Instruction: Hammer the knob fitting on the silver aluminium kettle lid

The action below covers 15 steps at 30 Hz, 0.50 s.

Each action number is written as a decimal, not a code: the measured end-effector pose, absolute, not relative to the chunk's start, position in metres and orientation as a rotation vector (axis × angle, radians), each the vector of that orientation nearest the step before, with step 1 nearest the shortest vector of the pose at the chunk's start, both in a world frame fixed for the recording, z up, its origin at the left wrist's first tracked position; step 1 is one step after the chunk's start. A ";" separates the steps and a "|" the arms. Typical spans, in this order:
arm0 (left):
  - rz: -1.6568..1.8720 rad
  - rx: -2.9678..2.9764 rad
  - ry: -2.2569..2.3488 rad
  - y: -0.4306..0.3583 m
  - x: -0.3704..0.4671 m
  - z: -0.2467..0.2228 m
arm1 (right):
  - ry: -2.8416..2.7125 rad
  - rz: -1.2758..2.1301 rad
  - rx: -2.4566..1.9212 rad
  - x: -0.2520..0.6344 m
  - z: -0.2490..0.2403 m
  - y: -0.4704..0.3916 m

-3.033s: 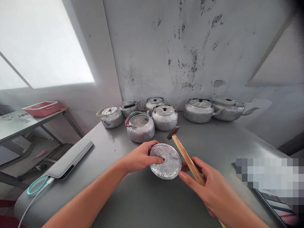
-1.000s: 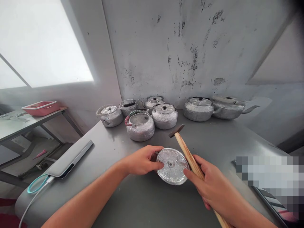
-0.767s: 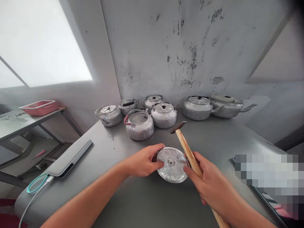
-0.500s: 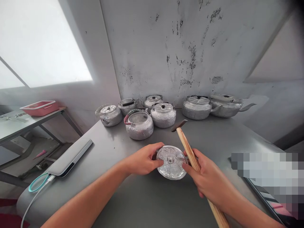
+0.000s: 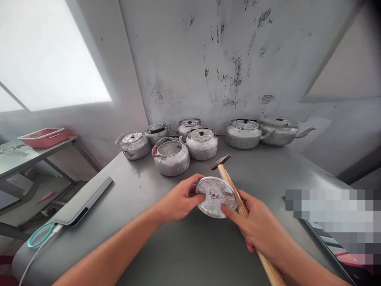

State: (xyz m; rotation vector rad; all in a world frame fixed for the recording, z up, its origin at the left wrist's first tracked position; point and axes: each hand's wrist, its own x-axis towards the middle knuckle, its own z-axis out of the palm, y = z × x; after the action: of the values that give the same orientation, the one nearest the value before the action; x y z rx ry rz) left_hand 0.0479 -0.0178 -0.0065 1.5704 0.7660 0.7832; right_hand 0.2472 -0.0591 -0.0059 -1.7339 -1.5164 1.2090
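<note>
A round, dented silver kettle lid (image 5: 214, 203) is held tilted above the grey table, its knob-less centre facing me. My left hand (image 5: 181, 198) grips its left rim, thumb on the face and fingers behind. My right hand (image 5: 253, 218) is wrapped round the wooden handle of a hammer (image 5: 230, 178), and its thumb presses on the lid's lower right face. The hammer's metal head points away from me, past the lid's far edge. Just beyond stands an open kettle (image 5: 173, 163) without a lid, with a red and dark wrapped handle.
Several lidded kettles, including a silver kettle (image 5: 202, 147) and a spouted kettle (image 5: 244, 137), line the back of the table (image 5: 133, 198) by the wall. A white power bank (image 5: 83, 200) with cables lies left. A dark flat device (image 5: 327, 246) lies right. A pink basket (image 5: 44, 137) sits on a side table.
The lid has tipped and risen slightly, and my right thumb has slid further onto its face. The hammer head has shifted left and a little nearer. The view has moved slightly right.
</note>
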 end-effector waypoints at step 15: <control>0.581 1.823 0.944 -0.017 0.042 -0.013 | -1.504 1.016 -1.746 0.244 -0.001 -0.062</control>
State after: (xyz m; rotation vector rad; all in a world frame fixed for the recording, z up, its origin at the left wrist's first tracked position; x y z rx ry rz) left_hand 0.0417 -0.0170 -0.0133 1.8234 0.9439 0.5810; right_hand 0.2444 -0.0619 -0.0008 -1.7460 -1.5040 1.0161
